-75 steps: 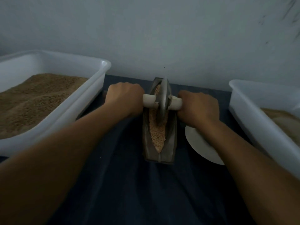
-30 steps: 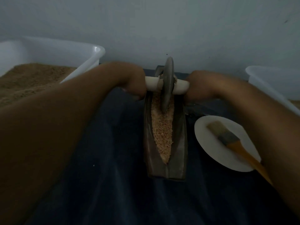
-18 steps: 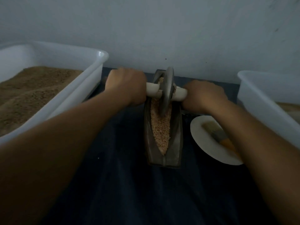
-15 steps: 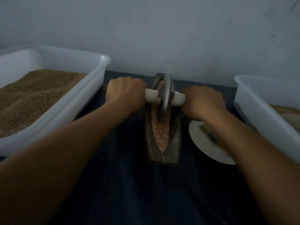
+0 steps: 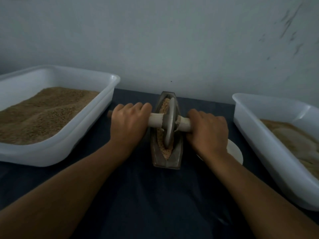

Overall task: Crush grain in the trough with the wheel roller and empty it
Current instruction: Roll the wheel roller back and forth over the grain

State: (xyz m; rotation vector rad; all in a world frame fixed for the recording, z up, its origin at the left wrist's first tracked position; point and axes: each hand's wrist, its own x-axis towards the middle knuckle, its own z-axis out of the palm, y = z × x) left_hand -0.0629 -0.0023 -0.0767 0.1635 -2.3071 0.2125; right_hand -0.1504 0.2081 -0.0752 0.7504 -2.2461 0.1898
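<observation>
A narrow boat-shaped metal trough lies lengthwise on the dark cloth in front of me, holding tan grain. The metal wheel roller stands upright in the trough, about mid-length, with a pale wooden axle through it. My left hand grips the axle's left end and my right hand grips the right end, knuckles up. Grain shows beyond the wheel and at the trough's near tip.
A white plastic tub full of brown grain stands at the left. Another white tub with paler crushed grain stands at the right. A white plate lies beside the trough, mostly hidden under my right wrist. A wall rises close behind.
The wheel has rolled from the trough's far end toward me, to about mid-length. My right wrist now covers the plate and the brush seen on it a second ago.
</observation>
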